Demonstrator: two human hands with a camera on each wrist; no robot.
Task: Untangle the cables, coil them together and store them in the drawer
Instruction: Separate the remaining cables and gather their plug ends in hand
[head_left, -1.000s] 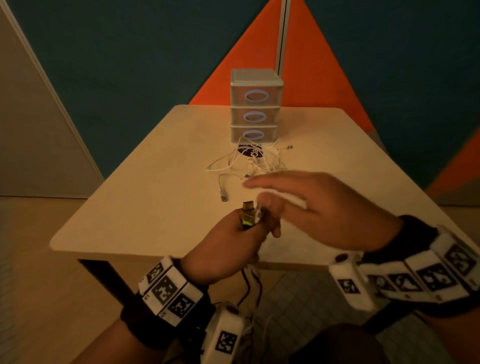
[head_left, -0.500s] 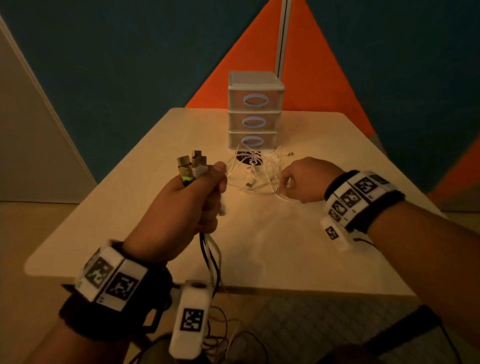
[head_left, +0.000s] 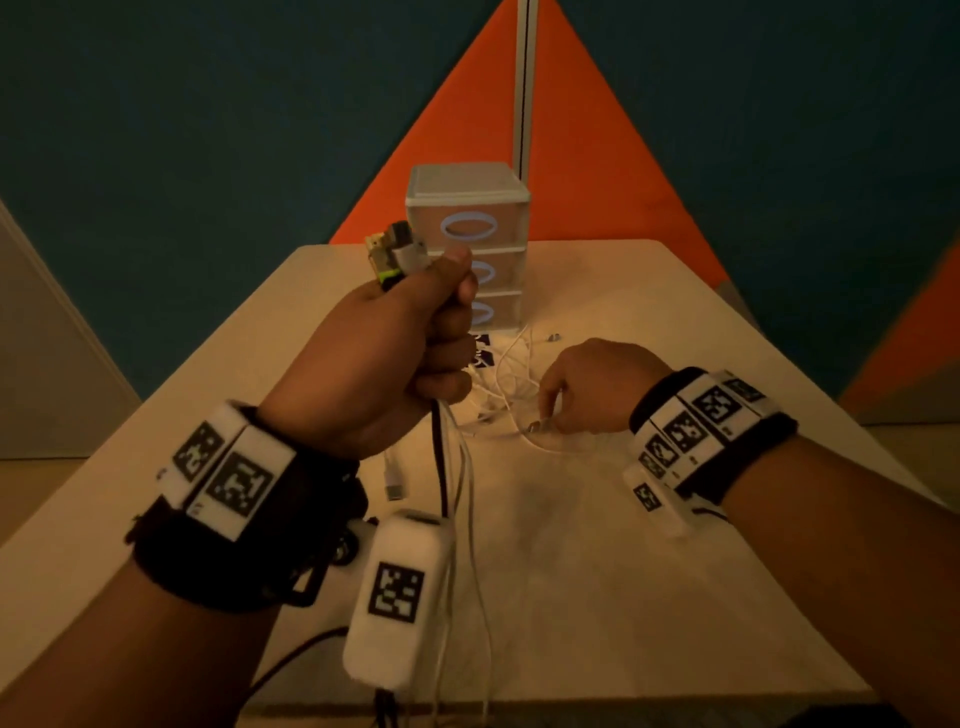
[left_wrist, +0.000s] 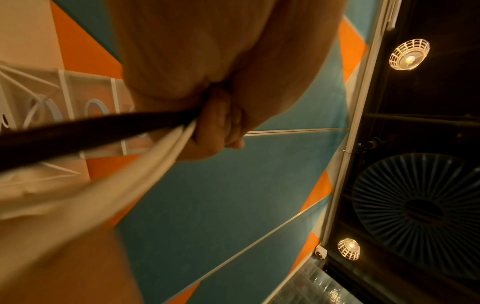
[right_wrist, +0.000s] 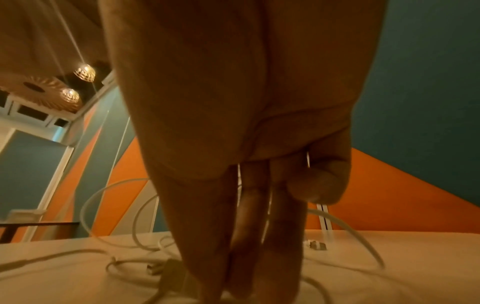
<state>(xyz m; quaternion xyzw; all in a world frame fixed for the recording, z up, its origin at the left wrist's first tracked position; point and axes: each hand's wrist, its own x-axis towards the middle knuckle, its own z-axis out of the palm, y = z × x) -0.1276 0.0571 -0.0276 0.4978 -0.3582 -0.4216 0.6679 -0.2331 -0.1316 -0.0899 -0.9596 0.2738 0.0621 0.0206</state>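
Left hand, centre frame, clenches a bundle of cable plugs. Right hand pinches a connector in the white cable tangle on the surface. Best to lift that end slowly, teasing loops free, toward the bundle.

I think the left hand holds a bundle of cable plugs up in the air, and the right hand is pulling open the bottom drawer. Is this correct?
Not quite. In the head view the left hand does hold the cable plugs up, but the right hand reaches into the loose white cables on the table; the drawer unit is untouched and closed.
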